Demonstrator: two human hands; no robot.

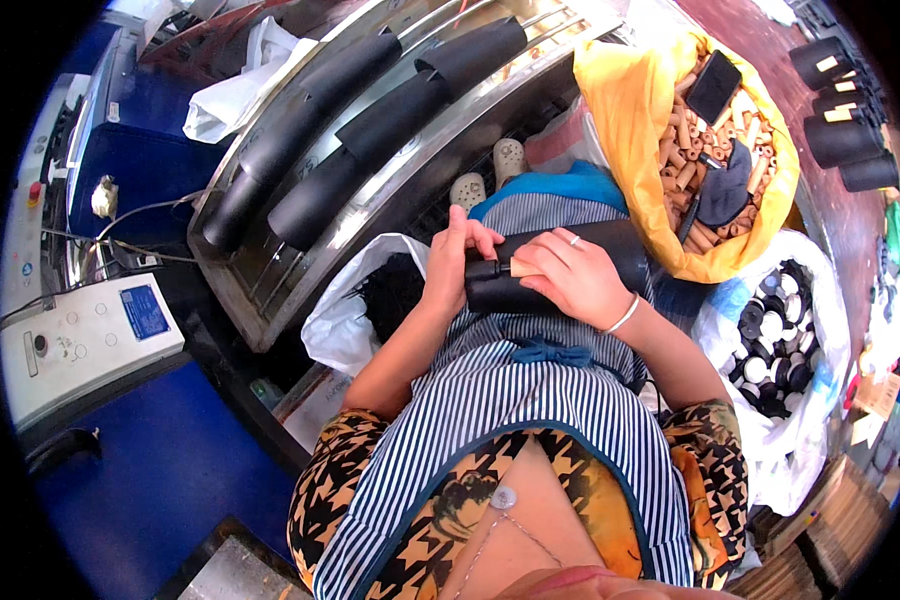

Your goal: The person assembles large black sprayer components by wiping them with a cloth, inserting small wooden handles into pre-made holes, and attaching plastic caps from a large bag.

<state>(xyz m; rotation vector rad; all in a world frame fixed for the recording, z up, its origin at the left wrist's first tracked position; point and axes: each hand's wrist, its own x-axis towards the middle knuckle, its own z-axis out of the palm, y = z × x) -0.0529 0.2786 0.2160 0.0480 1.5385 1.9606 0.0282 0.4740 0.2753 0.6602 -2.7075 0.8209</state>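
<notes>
A large black cylinder point(610, 250) lies crosswise on my lap, over the striped apron. My left hand point(454, 262) is at its left end, fingers curled around a short black piece point(482, 270) with a thin pin on its right side. Between the fingers and thumb of my right hand point(576, 275) is a small tan tube point(522, 267), close against that pin and above the cylinder. Whether the pin goes into the tube is too small to tell. My right palm rests over the cylinder's top.
Ahead on the left, a metal rack point(260, 325) carries several black cylinders point(320, 110). A yellow bag point(660, 225) of tan tubes, with a phone point(714, 87) on top, stands right. Below it is a white bag point(765, 455) of black and white caps. A control box point(90, 335) sits left.
</notes>
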